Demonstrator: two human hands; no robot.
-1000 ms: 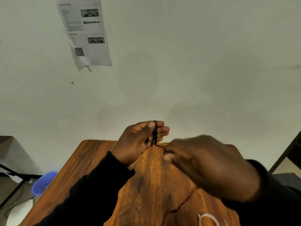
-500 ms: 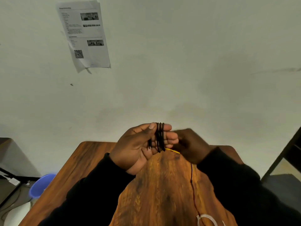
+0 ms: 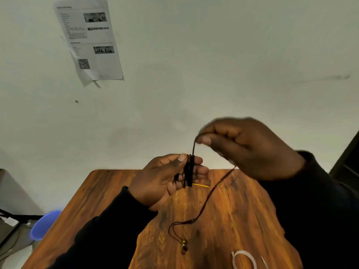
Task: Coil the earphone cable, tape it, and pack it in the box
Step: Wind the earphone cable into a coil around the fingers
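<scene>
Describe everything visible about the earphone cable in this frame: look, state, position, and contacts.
The earphone cable is thin, dark and flexible-looking. Several loops are wound around the fingers of the left hand, held upright above the wooden table. From the coil, one strand rises to the right hand, which pinches it; the remainder hangs down to a split, ending in small earbuds with yellowish accents near the tabletop. No tape is on it yet.

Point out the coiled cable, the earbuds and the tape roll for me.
Coiled cable (image 3: 188,171), head view, on the loops around the left hand's fingers.
Earbuds (image 3: 184,246), head view, on the buds lying on the table.
Tape roll (image 3: 250,258), head view, on its pale rim.
</scene>
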